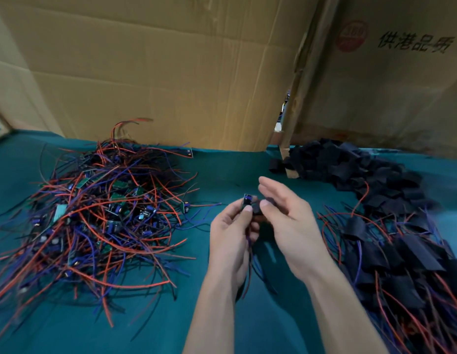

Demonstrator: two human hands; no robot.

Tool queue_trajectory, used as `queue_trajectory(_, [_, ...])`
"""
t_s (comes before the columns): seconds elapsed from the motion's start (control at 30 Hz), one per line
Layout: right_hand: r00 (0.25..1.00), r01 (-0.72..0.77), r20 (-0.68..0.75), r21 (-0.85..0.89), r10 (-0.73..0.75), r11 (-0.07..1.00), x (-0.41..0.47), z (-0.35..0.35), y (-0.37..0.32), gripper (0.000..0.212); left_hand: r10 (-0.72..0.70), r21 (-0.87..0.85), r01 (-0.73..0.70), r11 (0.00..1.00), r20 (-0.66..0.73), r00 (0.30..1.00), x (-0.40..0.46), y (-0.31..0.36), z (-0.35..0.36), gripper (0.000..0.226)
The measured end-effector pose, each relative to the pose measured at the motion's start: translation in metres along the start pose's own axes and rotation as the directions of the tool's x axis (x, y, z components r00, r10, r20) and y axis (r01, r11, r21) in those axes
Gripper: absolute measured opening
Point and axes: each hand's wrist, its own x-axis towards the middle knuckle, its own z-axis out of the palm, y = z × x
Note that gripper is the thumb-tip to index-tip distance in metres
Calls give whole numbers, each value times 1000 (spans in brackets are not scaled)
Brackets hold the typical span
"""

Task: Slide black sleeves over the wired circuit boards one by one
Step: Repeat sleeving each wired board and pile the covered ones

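Circuit board [247, 200] pinched in left hand [231, 233] grip — right hand [286, 215] thumb-pinches black sleeve [258, 209], fingers straight.

Cardboard box [391, 80]: "供港品质"; red seal unreadable

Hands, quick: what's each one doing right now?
Left hand: pinching a wired board, wires hanging below.
Right hand: thumb on a black sleeve at the board, fingers straight; its grip can't be told.

Teal-covered table [222, 162], tangled wired boards [94, 213], black sleeves [350, 164], sleeved boards [401, 256]
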Motion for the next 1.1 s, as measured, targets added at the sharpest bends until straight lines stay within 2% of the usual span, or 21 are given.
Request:
queue_trajectory(0.07, [999,11,43,28,-12,1000,1,-10,5,48,-12,-15,12,1000,-7,1000,0,-1,0,28])
queue_trajectory(0.2, [995,-13,-88,292,40,956,2,-21,13,35,-18,2,18,1000,15,1000,-3,-1,1,18])
queue_trajectory(0.3, [990,38,-144,324,10,945,4,-27,15,23,-4,63,1,998,40,999,-2,-2,0,16])
queue_trajectory(0.4, [949,86,-315,321,21,943,8,-38,17,17,29,161,-44,986,94,995,-5,-4,-1,19])
queue_trajectory(0.47, [929,85,-369,268,21,960,9,-42,20,16,72,263,-107,959,143,987,-7,-6,-1,22])
queue_trajectory(0.57, [950,73,-311,166,-18,983,9,-44,20,19,100,360,-162,919,184,978,-10,-9,1,26])
queue_trajectory(0.93, [976,16,-217,217,32,976,8,-59,13,12,118,464,-208,861,217,969,-9,-12,1,21])
queue_trajectory(1.1, [994,-3,-104,164,21,987,3,-49,9,14,148,518,-238,821,210,966,-11,-12,2,23])
